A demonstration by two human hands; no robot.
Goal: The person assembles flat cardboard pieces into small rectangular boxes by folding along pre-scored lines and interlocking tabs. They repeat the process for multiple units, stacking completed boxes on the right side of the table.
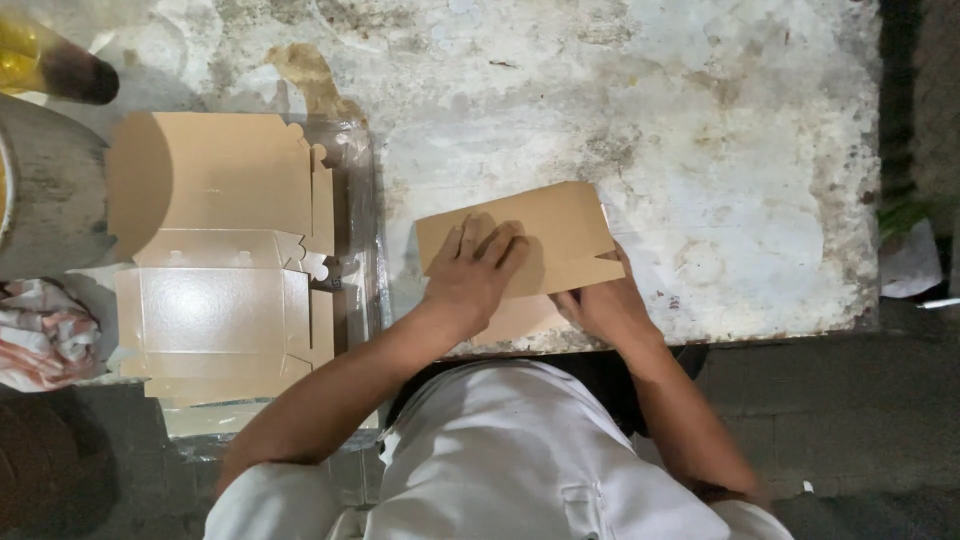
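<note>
Head view, looking straight down. A worn, stained white table [700, 120] fills most of the frame; its near edge is met by the person's white shirt [500, 460]. At the left of the table a stack of flat brown carton blanks [215, 260] is laid out unfolded, on clear plastic wrap [362, 200]. A grey round vessel [45, 190] is cut off by the left border, with a crumpled red-and-white cloth [40, 330] just below it and a yellowish bottle [50, 65] in the top left corner. Near the table's front edge, at centre, a single brown cardboard blank [530, 235] is seen partly folded, its upper panel lying at a slight tilt. The left hand [470, 275] is pressed flat on that panel, fingers spread, nothing clasped. The right hand [605, 305] is tucked under the panel's lower right edge; its fingers are hidden by the card, so whether anything is gripped cannot be told.
</note>
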